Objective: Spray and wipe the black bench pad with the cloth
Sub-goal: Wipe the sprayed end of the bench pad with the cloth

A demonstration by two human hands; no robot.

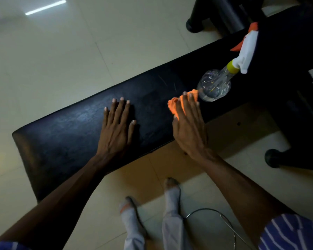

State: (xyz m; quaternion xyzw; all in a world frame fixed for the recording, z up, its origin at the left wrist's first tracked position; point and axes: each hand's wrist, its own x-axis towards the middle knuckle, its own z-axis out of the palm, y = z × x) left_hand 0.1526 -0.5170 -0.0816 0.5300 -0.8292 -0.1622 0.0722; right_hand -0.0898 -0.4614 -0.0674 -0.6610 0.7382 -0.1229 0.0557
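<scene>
The black bench pad runs diagonally across the view, lower left to upper right, over pale floor tiles. Its surface shows faint streaks and a dull sheen near the middle; can't tell if that's spray or wear.

The orange cloth sits bunched on the pad toward the right end, under the right hand. That hand lies flat w/ fingers close together, pressing the cloth down: prob. so the whole palm drives the wipe. The left hand is spread wide, palm flat on the pad, holding nothing; looks like bracing the body while leaning over.

The clear spray bottle, white trigger head w/ orange nozzle, stands on the pad just beyond the cloth, touching or nearly so. Likely parked there for quick re-spraying, but it blocks that stretch and could get knocked over.
</scene>
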